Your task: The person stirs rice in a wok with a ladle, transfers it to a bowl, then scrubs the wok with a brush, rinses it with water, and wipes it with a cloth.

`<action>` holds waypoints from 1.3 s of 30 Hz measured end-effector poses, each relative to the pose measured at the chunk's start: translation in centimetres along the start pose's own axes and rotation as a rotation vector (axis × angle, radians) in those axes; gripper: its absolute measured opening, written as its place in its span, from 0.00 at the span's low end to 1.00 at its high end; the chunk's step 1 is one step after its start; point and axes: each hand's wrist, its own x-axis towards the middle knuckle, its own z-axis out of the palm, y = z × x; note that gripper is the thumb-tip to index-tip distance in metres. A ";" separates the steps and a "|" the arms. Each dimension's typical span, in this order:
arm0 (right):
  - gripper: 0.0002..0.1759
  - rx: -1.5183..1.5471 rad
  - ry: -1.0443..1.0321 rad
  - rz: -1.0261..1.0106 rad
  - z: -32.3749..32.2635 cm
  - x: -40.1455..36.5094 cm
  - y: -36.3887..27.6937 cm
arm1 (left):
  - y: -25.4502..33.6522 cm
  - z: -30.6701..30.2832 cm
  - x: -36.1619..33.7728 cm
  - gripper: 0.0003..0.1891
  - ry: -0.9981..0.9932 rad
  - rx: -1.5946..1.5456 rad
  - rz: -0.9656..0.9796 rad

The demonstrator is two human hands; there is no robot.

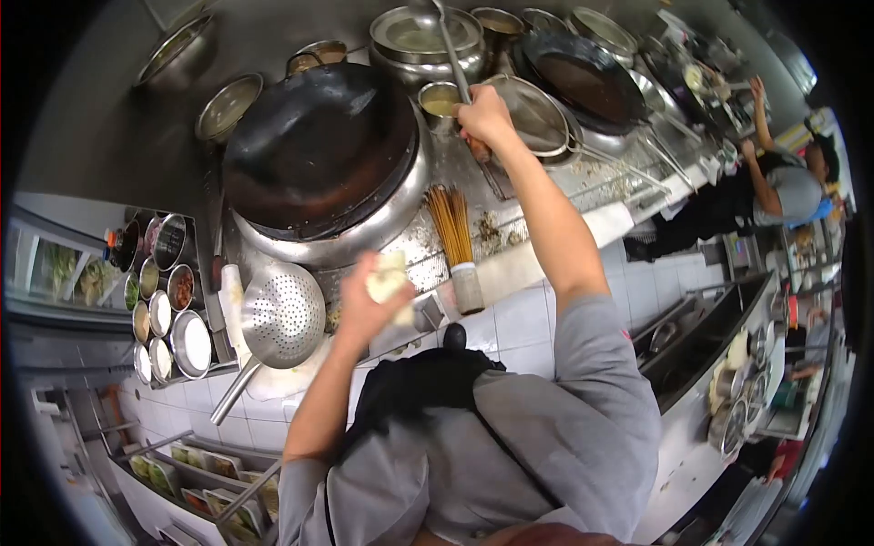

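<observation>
My right hand (486, 116) is closed around the handle of a long metal ladle (451, 50). Its wooden end sticks out below my fist, and its head reaches the top edge over a lidded steel pot (423, 36). My left hand (362, 305), smeared by motion, grips a pale folded cloth (389, 278) in front of the stove edge. Beyond it a large black wok (319, 150) sits tilted on a round steel burner ring. A bamboo wok brush (451, 227) lies between my two hands. Left of my left hand rests a perforated strainer (283, 314).
A mesh strainer (528, 114) and another dark wok (587, 82) stand to the right. Steel bowls of ingredients (191, 344) fill the left side. A co-worker (783, 187) works at the far right. A long counter (701, 391) runs behind me.
</observation>
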 end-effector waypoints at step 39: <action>0.27 2.026 -0.721 0.372 5.2 -25.2 4.1 | -1.8 -10.2 4.2 0.25 0.023 0.637 0.353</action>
